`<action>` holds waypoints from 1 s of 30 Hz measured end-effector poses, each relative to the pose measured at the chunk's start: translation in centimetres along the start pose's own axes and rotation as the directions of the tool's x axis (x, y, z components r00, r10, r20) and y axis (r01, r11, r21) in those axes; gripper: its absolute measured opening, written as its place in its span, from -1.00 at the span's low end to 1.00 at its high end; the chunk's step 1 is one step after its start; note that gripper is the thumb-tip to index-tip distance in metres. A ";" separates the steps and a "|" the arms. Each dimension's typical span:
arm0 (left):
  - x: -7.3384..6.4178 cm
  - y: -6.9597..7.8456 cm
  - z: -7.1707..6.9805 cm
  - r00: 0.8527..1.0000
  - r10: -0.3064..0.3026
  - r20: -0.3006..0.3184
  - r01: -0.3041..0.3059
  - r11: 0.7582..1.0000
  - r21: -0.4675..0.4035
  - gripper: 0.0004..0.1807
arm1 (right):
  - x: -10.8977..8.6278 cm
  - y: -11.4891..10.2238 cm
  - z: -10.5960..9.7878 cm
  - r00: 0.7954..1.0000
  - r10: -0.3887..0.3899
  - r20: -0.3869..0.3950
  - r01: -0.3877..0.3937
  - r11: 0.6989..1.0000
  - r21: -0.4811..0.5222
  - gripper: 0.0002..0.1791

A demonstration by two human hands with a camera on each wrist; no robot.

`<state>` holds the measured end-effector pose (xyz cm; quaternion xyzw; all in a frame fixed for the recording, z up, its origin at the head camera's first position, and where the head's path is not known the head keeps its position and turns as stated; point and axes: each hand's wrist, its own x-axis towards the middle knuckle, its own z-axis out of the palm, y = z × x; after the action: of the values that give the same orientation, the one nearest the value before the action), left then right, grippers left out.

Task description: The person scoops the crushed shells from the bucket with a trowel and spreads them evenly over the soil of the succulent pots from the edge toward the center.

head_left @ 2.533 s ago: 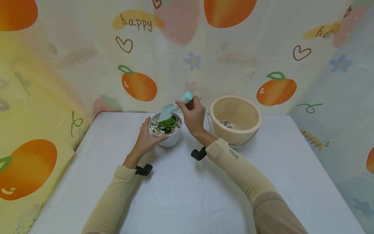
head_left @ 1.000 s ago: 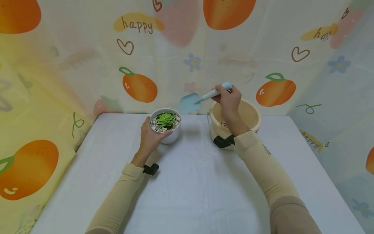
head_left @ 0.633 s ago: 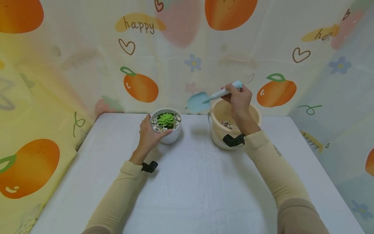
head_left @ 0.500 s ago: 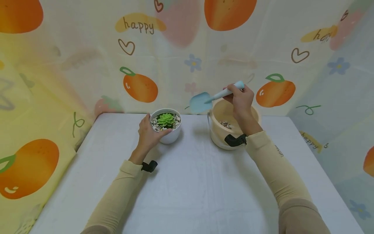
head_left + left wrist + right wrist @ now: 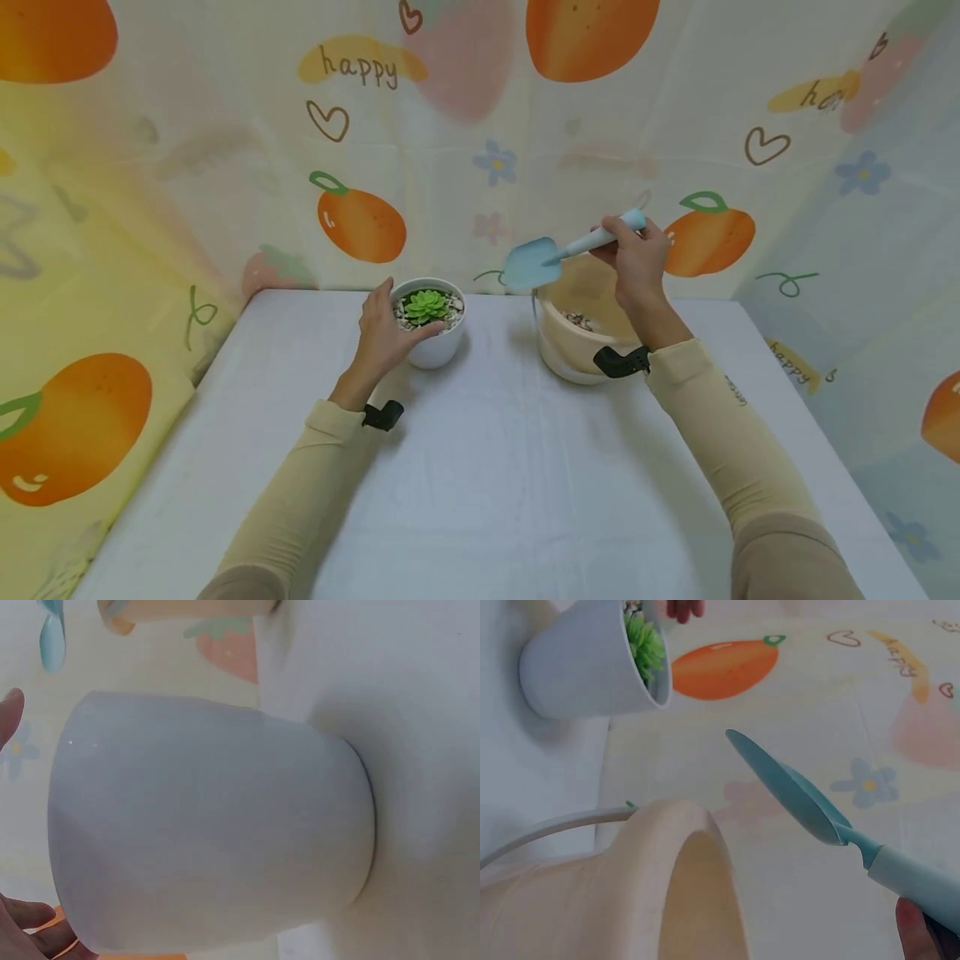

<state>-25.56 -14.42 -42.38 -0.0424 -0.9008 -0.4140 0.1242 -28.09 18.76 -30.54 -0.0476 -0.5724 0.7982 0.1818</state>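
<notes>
A small white pot (image 5: 437, 350) stands upright on the table, holding a green succulent (image 5: 426, 306) ringed by pale pebbles. My left hand (image 5: 381, 335) is at its left side, fingers and thumb spread. In the left wrist view the thumb is apart from the pot wall (image 5: 210, 825), while the fingers (image 5: 30, 915) lie by the rim. My right hand (image 5: 639, 260) grips the pale handle of a light blue garden trowel (image 5: 532, 263) over the beige bucket (image 5: 573, 354). The trowel's blade points left, above the bucket's left edge, and carries nothing visible.
Some pebbles (image 5: 577, 320) lie inside the bucket, whose thin handle (image 5: 562, 823) hangs at its left side. A white cloth covers the table (image 5: 465, 483). Behind it hangs a fruit-printed curtain (image 5: 450, 192). Each wrist wears a black camera (image 5: 384, 415).
The trowel has moved from over the white pot rightward to above the bucket. The left hand, earlier holding the pot, has loosened and risen slightly from it. The pot stays in place.
</notes>
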 end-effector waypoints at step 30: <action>1.9 4.5 1.4 0.988 0.134 0.070 -0.125 0.985 -0.119 0.14 | 0.5 -1.6 -4.1 1.000 0.005 -0.025 -0.005 1.000 0.013 -0.90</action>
<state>-26.90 -10.43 -39.47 -0.1241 -0.8751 -0.4538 0.1133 -27.01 23.08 -30.42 -0.0578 -0.5650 0.8015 0.1874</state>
